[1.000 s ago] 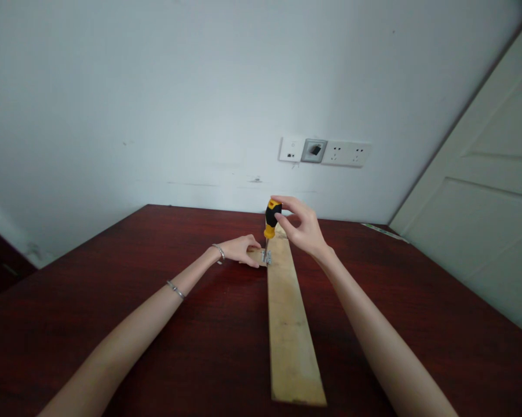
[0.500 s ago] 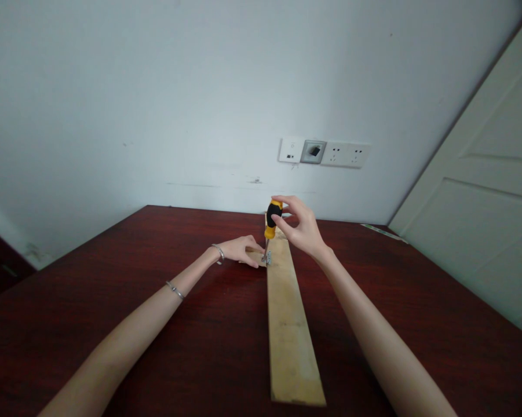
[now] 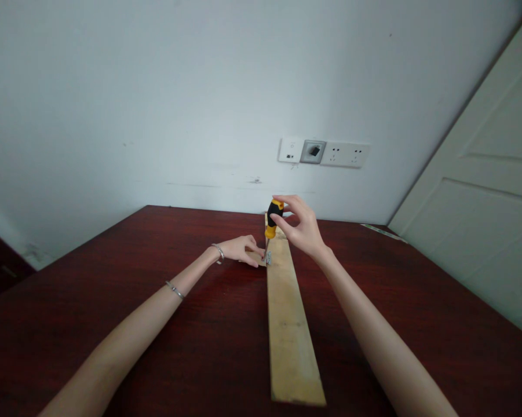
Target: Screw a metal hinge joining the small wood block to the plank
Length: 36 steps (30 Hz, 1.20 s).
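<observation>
Between the thumb and fingers of my right hand point(image 3: 302, 229) is the yellow-and-black handle of a screwdriver point(image 3: 274, 217), tilted slightly with its shaft pointing down. Its tip meets a small metal hinge point(image 3: 268, 257), at the joint between two pieces of wood. A long wooden board point(image 3: 291, 324) lies lengthwise on the table, running away from me. Against its left edge sits a short wood piece point(image 3: 255, 257), gripped by my left hand point(image 3: 238, 249) with thumb and fingers on either side. The screw under the tip is too small to make out.
The dark red wooden table point(image 3: 191, 359) stands against a white wall. Wall sockets point(image 3: 345, 154) and a switch plate point(image 3: 290, 150) are above its back edge. A pale strip point(image 3: 383, 232) lies at the back right, near a white door point(image 3: 491, 191).
The screwdriver handle has shifted very slightly to the right in my right hand. Both hands and the board otherwise stay in place.
</observation>
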Motion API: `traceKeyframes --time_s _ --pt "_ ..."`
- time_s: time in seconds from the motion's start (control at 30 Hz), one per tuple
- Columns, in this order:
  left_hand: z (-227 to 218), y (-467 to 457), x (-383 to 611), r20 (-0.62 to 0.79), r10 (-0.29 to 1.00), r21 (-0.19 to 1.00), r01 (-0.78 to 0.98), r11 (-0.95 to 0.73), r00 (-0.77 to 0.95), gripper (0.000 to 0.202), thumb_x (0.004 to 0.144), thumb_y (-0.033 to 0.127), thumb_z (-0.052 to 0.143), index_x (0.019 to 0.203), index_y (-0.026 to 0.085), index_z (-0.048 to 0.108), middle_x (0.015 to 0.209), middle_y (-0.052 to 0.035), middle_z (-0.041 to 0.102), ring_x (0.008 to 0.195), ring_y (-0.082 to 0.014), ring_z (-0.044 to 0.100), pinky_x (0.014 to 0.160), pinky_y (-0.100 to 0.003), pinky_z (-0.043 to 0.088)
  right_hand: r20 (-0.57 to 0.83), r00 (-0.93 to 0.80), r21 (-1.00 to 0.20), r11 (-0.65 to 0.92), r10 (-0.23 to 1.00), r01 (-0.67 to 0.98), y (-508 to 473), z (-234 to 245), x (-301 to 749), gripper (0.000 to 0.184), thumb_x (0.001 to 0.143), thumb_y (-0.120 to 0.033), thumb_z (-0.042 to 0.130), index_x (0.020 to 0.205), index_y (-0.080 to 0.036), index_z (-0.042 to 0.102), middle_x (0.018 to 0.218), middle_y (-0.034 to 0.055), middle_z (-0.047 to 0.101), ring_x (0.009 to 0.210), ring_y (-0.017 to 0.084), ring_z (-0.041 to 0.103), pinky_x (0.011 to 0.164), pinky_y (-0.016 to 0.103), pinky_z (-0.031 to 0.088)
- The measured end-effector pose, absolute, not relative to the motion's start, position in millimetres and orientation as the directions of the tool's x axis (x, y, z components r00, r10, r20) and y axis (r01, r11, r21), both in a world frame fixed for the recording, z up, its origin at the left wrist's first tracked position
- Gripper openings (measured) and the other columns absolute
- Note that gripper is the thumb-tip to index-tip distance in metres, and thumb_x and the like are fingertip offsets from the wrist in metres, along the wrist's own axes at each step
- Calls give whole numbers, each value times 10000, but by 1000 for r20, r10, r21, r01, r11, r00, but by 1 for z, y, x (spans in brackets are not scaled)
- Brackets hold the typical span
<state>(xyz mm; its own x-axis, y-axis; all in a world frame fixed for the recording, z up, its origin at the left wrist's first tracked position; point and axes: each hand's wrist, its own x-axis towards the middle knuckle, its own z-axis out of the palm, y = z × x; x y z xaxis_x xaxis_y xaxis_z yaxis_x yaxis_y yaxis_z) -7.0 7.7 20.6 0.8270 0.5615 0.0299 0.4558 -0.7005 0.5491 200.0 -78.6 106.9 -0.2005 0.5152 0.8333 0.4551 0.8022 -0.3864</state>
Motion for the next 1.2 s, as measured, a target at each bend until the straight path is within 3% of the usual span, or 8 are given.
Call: traceKeyframes --time_s 0.63,0.77,0.87,1.0,1.1,1.2 --pt "20 9 -8 24 551 540 453 -709 834 450 682 462 764 1093 287 707 1002 -20 500 898 -170 515 804 -251 394 881 -132 -339 801 454 493 -81 108 200 326 858 -362 580 1175 -283 582 1080 65 583 857 178 607 622 296 581" --pt "21 8 -8 8 544 516 462 -721 839 514 692 447 757 1171 286 659 1023 -26 500 924 -185 513 827 -260 390 887 -19 -392 774 461 497 -78 107 204 408 854 -397 579 1241 -271 543 1106 79 589 842 181 606 659 322 573" --pt "20 7 -7 16 562 521 473 -710 827 614 660 401 783 1226 250 599 1034 -32 522 953 -202 516 846 -274 388 882 152 -459 744 446 485 -67 106 212 477 831 -421 600 1265 -235 536 1126 93 607 899 192 609 776 357 545" --pt "17 8 -6 7 627 567 513 -644 779 784 586 390 813 1263 137 512 1038 -68 545 921 -213 537 792 -278 411 747 365 -665 628 556 404 -41 100 233 486 820 -437 578 1223 -165 580 1066 108 657 867 180 620 766 329 524" --pt "17 7 -6 -13 644 576 532 -620 765 884 564 415 814 1320 137 448 1056 -72 549 916 -215 546 783 -280 415 542 466 -840 463 699 282 -20 87 250 459 818 -416 549 1174 -133 608 879 71 687 739 159 630 664 282 526" --pt "19 6 -6 -33 648 593 537 -600 761 923 561 421 810 1351 140 424 1080 -78 554 912 -216 558 777 -279 421 294 457 -952 300 839 62 -5 70 263 342 785 -327 599 1062 -132 647 752 30 674 662 127 629 566 201 497"
